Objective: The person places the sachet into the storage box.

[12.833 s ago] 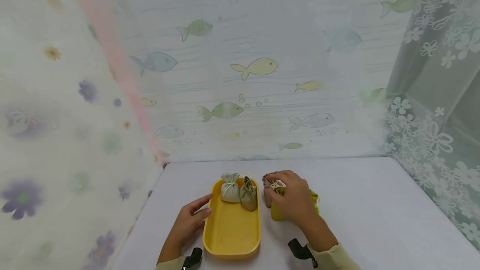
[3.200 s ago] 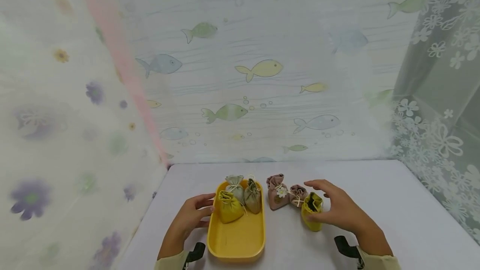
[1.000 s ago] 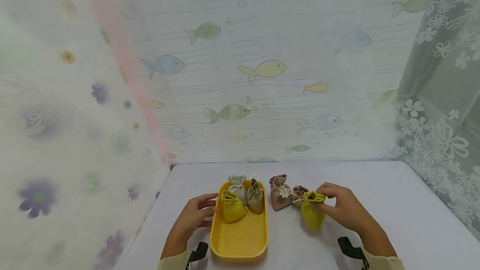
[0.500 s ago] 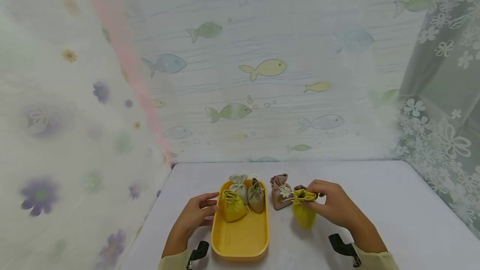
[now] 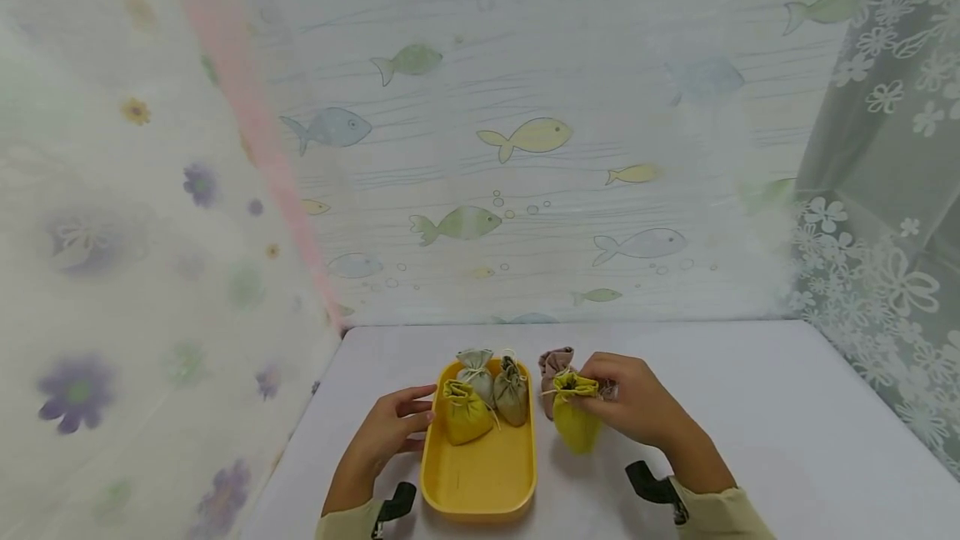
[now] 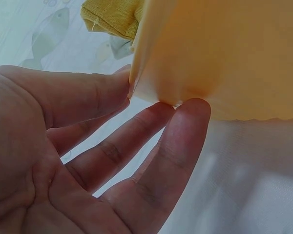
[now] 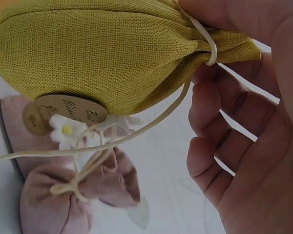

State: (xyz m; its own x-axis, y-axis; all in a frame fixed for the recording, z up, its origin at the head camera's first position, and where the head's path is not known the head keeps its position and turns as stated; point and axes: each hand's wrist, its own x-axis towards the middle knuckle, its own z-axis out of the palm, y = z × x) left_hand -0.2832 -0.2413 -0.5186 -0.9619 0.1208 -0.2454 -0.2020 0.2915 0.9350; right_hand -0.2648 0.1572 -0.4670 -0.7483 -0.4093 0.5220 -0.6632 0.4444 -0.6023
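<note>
- Grip: the right hand (image 5: 628, 400) is clamped, thumb against fingers, on the gathered neck of a yellow bag (image 5: 576, 423); in the right wrist view the remaining fingers curl loosely below, off the cloth
- Yellow bag: it hangs with its belly down and its mouth up, seemingly lifted off the table (image 5: 750, 432), to the right of the tray (image 5: 477, 482) and not over it; a pale cord (image 7: 151, 127) rings its neck and trails away
- Just past it: a pink bag (image 5: 553, 363) stands partly hidden behind the yellow one; the right wrist view shows a second pink bag (image 7: 61, 202), tied with a bow, plus a white flower (image 7: 65, 131) and a round tag (image 7: 71, 108)
- Tray: a second yellow bag (image 5: 465, 422), a grey bag (image 5: 476, 373) and a brown bag (image 5: 512, 398) sit toward its far end, the near end bare
- Left hand (image 5: 386, 433): digits apart and softly bent, tips touching the tray's left side, probably steadying it
- Step in hand, as I judge it: moving the yellow bag across, with the lift made and the placing not yet done
- Next move calls for clearing the tray's right rim, lowering into the bare near end, then loosening the pinch without dragging the cord
</note>
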